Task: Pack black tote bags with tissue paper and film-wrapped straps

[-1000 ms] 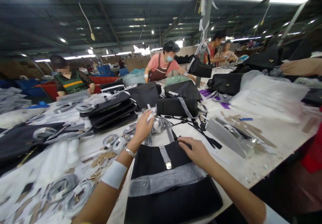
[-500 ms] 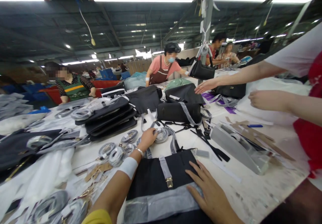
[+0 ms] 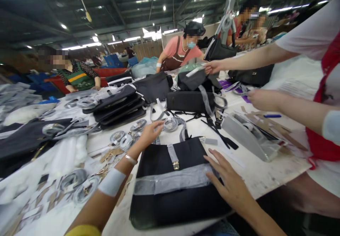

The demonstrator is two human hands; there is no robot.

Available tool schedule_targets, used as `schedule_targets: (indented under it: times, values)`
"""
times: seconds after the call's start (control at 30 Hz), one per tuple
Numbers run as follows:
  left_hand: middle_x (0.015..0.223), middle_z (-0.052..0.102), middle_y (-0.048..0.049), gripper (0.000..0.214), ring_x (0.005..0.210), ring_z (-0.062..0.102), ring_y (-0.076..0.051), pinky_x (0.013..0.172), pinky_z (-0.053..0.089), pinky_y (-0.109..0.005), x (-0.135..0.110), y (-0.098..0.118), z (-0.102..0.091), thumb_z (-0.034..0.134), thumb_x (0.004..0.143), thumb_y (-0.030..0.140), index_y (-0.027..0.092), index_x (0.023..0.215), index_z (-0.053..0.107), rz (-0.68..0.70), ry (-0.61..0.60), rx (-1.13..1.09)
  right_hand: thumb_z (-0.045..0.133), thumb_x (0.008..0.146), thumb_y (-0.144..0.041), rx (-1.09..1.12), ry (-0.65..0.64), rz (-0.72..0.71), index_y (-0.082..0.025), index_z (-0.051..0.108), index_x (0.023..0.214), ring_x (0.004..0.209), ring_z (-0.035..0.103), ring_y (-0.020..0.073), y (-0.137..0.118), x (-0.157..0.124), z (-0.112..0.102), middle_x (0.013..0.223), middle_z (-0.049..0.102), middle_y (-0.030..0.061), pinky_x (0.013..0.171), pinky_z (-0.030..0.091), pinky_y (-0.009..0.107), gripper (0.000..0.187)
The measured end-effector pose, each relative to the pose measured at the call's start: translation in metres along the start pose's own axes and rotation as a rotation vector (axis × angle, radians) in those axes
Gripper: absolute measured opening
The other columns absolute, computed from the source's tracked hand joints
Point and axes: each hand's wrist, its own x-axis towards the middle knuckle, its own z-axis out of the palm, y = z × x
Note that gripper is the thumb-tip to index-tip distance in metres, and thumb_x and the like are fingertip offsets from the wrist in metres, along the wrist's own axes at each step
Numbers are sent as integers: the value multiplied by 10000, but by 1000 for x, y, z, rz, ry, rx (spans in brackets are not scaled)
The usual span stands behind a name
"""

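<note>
A black handbag (image 3: 180, 207) lies in front of me, with clear-grey wrap across its flap and over the strip above its metal clasp (image 3: 175, 165). My right hand (image 3: 225, 179) rests at the bag's right edge, fingers spread. Beyond the bag's top, my left hand (image 3: 150, 135) reaches out with its fingers stretched, their tips beside a wrapped, coiled strap (image 3: 170, 124). Whether they touch the coil is hard to tell. Several more coiled straps (image 3: 126, 142) lie left of that hand.
Stacked black bags (image 3: 119, 107) stand at the back left, with another black bag (image 3: 190, 101) further right. A grey tape dispenser (image 3: 247, 137), dark straps (image 3: 217, 133) and a blue pen (image 3: 272, 115) lie right. A co-worker's hand (image 3: 212, 67) holds a white strip; others work behind.
The view has tipped down, showing more of the bag. My left hand has drawn slightly left from the coiled strap. The co-worker's far hand now holds a white strip over the bags.
</note>
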Motion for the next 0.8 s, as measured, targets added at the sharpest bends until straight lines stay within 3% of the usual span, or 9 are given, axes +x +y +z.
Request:
schedule_targets:
  times: [0.07,0.13,0.23,0.3,0.43,0.63,0.8]
  values:
    - [1143,725,-36,280,1068,665,-263,988,497,-377,-54,17,-14,562,919,363,278,1142,708,24,-30,-35,482,971,-468,-20,-17,-39,-297,494,1430,1446,276,306,0,-12,-5,1561,343,27,1171,320,515,490]
    - [1228,689,-27,304,1150,632,-267,1031,479,-388,-111,29,-17,562,930,360,312,1206,682,46,-71,-67,515,955,-466,-39,-56,-85,-313,475,1444,1454,248,325,-1,-23,-1,1579,305,20,1172,302,535,514]
    - [1473,488,-16,416,1393,402,-287,1172,313,-487,-180,31,-1,553,944,354,344,1360,557,82,-142,163,524,954,-443,-40,-99,-109,-299,433,1472,1463,211,343,-1,-34,15,1609,226,34,1160,307,557,546]
    - [1542,385,-34,483,1444,300,-309,1185,236,-569,-207,25,14,541,953,347,332,1431,470,112,-130,372,504,967,-427,-16,-108,-95,-282,404,1489,1471,178,343,1,-38,24,1621,184,43,1158,305,564,551]
    - [1575,324,-50,474,1459,264,-303,1173,251,-589,-223,15,29,492,982,304,310,1452,433,148,-70,566,464,992,-419,23,-127,-104,-287,395,1488,1473,177,330,3,-38,21,1618,198,41,1159,303,568,518]
    - [1577,317,-88,527,1467,253,-263,1177,317,-510,-235,23,27,456,999,280,220,1506,325,13,150,441,424,1010,-404,-66,-18,-167,-250,398,1475,1457,243,314,3,-34,4,1581,299,73,1155,314,558,491]
    - [1556,360,-89,485,1464,247,-311,1137,342,-584,-245,23,34,498,987,295,247,1462,409,-27,80,440,417,1001,-488,-173,-64,-344,-207,423,1457,1417,320,359,6,-34,13,1525,403,106,1082,384,595,536]
